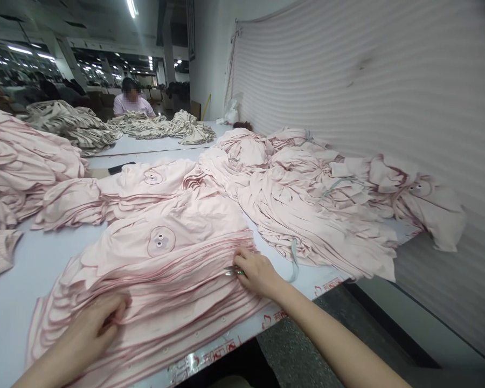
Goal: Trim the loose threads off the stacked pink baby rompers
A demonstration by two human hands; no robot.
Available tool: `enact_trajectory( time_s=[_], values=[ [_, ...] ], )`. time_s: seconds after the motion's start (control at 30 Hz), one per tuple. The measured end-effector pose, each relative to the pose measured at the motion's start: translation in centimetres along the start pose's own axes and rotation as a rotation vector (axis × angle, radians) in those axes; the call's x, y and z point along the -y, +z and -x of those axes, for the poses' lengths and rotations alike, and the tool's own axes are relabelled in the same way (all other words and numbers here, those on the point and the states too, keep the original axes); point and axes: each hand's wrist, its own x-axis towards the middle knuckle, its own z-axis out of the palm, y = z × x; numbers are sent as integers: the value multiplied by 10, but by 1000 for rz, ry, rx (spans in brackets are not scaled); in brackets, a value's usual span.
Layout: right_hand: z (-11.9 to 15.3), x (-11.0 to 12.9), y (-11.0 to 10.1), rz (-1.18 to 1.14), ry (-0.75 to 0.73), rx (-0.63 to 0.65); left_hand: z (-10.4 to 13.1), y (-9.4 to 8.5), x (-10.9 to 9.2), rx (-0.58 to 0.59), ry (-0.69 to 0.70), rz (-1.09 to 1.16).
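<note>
A thick stack of pale pink garments (178,275) with darker pink edging lies in front of me, with a round animal-face patch (160,241) on the top piece. My left hand (92,326) is at the near left of the stack, fingers closed on the edge of a pink garment. At the stack's right end, my right hand (256,272) is closed around small metal thread snips (229,271), their blades pointing left. Its fingertips also touch the layered edges there.
Behind the stack lie more folded pink garments (145,183). A loose pink heap (299,205) with pale blue ties spreads right; another pink pile (20,156) rises left. Grey-beige garments (145,126) lie farther back, before a seated person (132,102). A striped cloth (347,81) hangs at right.
</note>
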Motion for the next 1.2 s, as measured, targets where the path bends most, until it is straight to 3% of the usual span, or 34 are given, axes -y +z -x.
enact_trajectory(
  time_s=[0.13, 0.27, 0.4, 0.57, 0.93, 1.2],
  values=[
    [13, 2, -8, -33, 48, 82, 4, 11, 21, -32, 100, -53],
    [4, 0, -7, -54, 114, 65, -6, 19, 39, -176, 227, -165],
    [-16, -9, 4, -78, 115, 45, -17, 20, 33, -257, 262, -245],
    [-27, -22, 16, -80, 117, -1, -23, 7, 19, -314, 141, -176],
    [-23, -15, 15, 26, 67, -81, -17, 1, 15, -332, 252, -319],
    [-14, -24, 18, 122, -19, -122, 7, 6, 27, -186, 308, -289]
  ],
)
